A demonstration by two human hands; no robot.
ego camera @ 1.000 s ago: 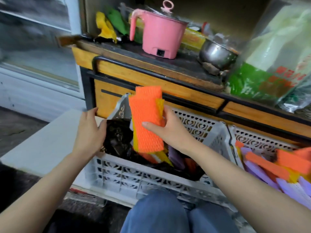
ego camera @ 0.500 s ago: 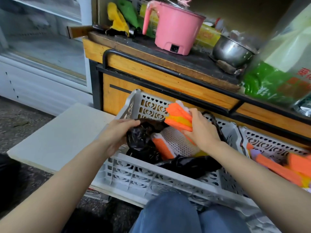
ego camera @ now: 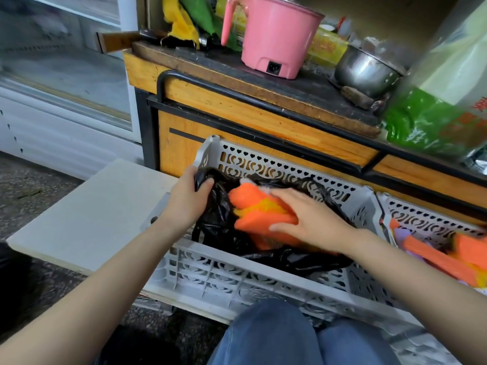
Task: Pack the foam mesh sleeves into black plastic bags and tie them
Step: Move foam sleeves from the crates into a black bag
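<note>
Your left hand (ego camera: 188,204): fingers curled round the left rim of the black plastic bag (ego camera: 218,225), holding its mouth up.

Your right hand (ego camera: 311,219): thumb and fingers clasped round a bundle of orange and yellow foam mesh sleeves (ego camera: 261,217), which lies tilted in the bag's mouth.

Black plastic bag: crumpled inside the grey slotted crate (ego camera: 237,280) just above your knees (ego camera: 274,335).

Second crate (ego camera: 421,219): touching the first on your right, holding loose sleeves (ego camera: 432,256), orange and purple.

White board (ego camera: 92,214): flat under the first crate, jutting out to your left.

Table (ego camera: 263,111): wooden, black-framed, behind both crates. It carries a pink pot (ego camera: 276,35) and a steel pot (ego camera: 366,72).
</note>
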